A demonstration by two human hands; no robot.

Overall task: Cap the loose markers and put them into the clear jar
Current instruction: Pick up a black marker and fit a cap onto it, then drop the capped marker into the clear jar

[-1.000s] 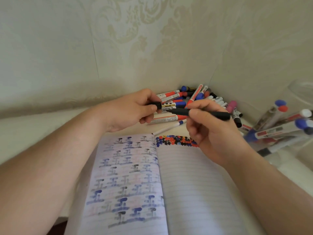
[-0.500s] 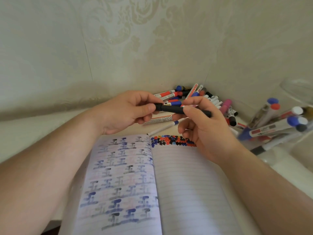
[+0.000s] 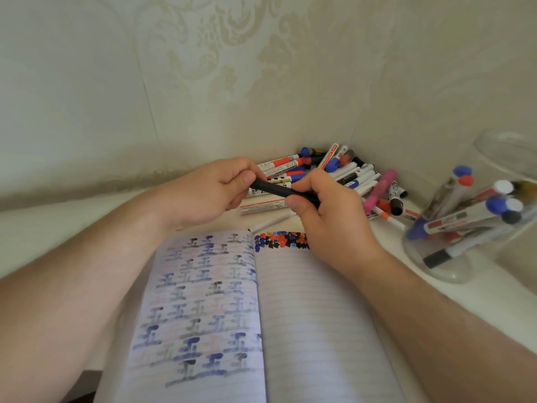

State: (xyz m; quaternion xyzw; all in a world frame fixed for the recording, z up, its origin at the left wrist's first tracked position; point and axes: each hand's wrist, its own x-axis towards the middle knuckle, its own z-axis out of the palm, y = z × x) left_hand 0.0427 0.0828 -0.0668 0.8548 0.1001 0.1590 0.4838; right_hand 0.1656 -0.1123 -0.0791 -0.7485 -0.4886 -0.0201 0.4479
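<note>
Head view. At centre frame the left hand [image 3: 215, 189] and the right hand [image 3: 328, 212] hold one black marker [image 3: 276, 190] between them, above the top edge of an open notebook [image 3: 305, 315]; the left thumb and fingers are curled round the marker's left end, the right thumb and fingers are curled round its right end, and neither hand has anything else in it. Whether the cap is fully seated cannot be told, since both ends are hidden inside the hands. Risks, as judged from this arrangement: a cap pressed on at an angle may fail to click and come off later in the jar; an exposed tip could touch the fingers or the lined page directly below; a slip would drop the marker onto the notebook or into the pile of loose markers [image 3: 343, 173], which lies in the wall corner just above and right of the hands. At right of frame stands the clear jar [image 3: 436, 266], tilted in appearance under the wide lens, holding several markers [image 3: 453, 225] that lean with blue, red, white and black ends upward and cross one another; a further marker dropped in carelessly may catch on these leaning barrels.
</note>
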